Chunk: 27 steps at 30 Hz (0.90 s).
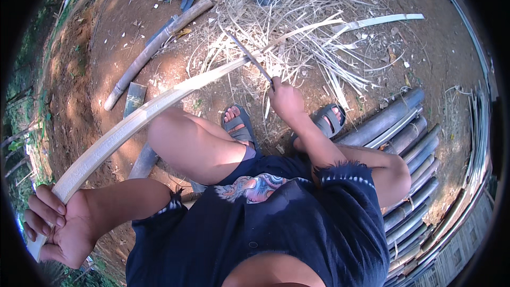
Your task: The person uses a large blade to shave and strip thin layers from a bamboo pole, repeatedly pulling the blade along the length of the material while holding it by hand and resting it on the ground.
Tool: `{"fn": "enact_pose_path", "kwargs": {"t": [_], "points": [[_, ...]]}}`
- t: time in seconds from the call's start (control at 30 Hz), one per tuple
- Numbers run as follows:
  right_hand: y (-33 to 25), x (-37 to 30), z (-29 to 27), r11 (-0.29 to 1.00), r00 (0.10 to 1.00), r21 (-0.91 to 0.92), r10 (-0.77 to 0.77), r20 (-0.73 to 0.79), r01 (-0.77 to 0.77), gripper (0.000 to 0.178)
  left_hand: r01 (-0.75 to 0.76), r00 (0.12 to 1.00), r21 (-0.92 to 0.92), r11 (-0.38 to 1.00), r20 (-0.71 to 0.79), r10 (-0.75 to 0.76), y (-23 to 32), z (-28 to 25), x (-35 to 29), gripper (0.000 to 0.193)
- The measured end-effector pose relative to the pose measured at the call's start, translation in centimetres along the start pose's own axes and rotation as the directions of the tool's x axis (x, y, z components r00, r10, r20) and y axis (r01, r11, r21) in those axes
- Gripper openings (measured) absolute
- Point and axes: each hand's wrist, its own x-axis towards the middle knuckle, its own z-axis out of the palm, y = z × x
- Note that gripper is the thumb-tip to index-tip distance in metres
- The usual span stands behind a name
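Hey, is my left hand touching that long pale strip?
Touching. The head view shows it plainly: the left hand grips the long pale strip at the picture's lower left, with its fingers curled across it.

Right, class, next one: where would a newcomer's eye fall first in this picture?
Probably on the long pale strip, sweeping from the left hand at lower left toward the tangled shavings at upper centre. Next might come the dark blade in the right hand, crossing the strip above centre, then the stacked poles at right.
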Motion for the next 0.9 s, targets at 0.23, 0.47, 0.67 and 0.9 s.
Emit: {"fn": "enact_pose_path", "kwargs": {"t": [0.23, 0.47, 0.67, 0.9], "points": [[10.6, 7.0, 4.1, 0.969, 0.97, -0.051, 0.243, -0.002, -0.242, 0.029, 0.06, 0.997, 0.041, 0.997, -0.041, -0.059, -0.7, -0.3, 1.6, 0.048], [2.9, 5.6, 0.6, 0.991, 0.992, -0.135, -0.008, 0.122, 0.025, 0.03, 0.05, 0.994, 0.075, 0.996, -0.103, -0.042, -0.3, -2.6, 2.1, 0.051], [12.3, 10.8, 5.5, 0.932, 0.929, -0.074, 0.361, 0.082, -0.355, 0.037, 0.111, 0.99, 0.118, 0.987, -0.097, -0.1, -3.9, -4.3, 5.7, 0.051], [6.0, 8.2, 2.1, 0.976, 0.964, -0.104, 0.209, 0.165, -0.194, 0.036, 0.13, 0.98, 0.127, 0.983, -0.169, -0.108, -3.5, -6.0, 5.4, 0.052]]}}
